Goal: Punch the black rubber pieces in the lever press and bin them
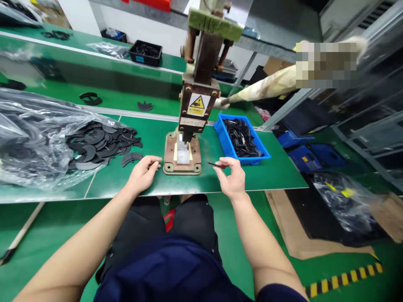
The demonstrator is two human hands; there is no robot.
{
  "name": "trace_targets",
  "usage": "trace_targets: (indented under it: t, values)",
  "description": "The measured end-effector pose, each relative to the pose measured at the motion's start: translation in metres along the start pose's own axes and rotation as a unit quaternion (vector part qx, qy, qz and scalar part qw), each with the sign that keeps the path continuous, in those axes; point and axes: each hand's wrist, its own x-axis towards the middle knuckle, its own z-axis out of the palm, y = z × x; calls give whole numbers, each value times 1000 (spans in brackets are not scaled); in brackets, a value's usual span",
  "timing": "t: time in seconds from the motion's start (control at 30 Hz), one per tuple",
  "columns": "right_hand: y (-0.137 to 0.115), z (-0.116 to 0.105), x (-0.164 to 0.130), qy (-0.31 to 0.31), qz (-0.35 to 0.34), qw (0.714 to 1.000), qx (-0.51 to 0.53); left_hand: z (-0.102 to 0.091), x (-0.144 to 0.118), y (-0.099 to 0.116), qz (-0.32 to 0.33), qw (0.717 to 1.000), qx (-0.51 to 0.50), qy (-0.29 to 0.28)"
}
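Observation:
My right hand (233, 176) pinches a thin black strip (213, 164) between thumb and fingertips, just right of the press base (182, 168). At the base's left edge, my left hand (143, 175) is closed, its thumb and fingers drawn together; whatever it may hold is hidden. The hand press (198, 96) stands between both hands, its ram tip above a pale plate (183, 155) on the base. A blue bin (264, 156) of thin black pieces is beyond my right hand. One curved black part (131, 158) lies near my left hand.
On the left, a clear plastic bag (34, 138) spills a heap of curved black parts (97, 144). The press lever, wrapped in pale cloth (267, 87), juts out to the right. A black bin (145, 53) stands on the far ledge. The green table's front edge (176, 194) is before my lap.

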Motion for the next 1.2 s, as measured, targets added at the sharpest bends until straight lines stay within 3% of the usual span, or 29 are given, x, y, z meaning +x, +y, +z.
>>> trace_targets:
  t: [0.17, 0.43, 0.57, 0.67, 0.77, 0.87, 0.97, 1.07, 1.13, 1.2]
  values:
    - [-35, 26, -25, -21, -42, 996, 76, -2, 0, -2, -1, 1000, 0, 2]
    - [-52, 41, -34, -46, -62, 989, 126, -2, -9, 16, 21, 998, -62, 14]
    - [-53, 45, -38, -62, -50, 987, 142, 3, -36, 39, 58, 993, -85, -64]
    - [-55, 51, -41, -76, -44, 985, 152, 7, -53, 60, 131, 983, -49, -119]
    - [-60, 56, -45, -89, -51, 982, 157, 9, -57, 76, 194, 971, -8, -138]
    - [-61, 54, -41, -100, -65, 981, 151, 7, -48, 80, 214, 966, 31, -141]
    - [-53, 36, -16, -78, -62, 987, 127, 3, -22, 73, 218, 970, 76, -74]
    - [-48, -1, 40, 65, -51, 987, 135, 2, 19, 59, 216, 969, 121, -3]
    - [-57, -31, 85, 165, -111, 961, 190, 3, 48, 52, 223, 962, 159, 0]
    - [-77, -60, 127, 195, -182, 936, 229, 7, 72, 47, 234, 950, 206, -19]
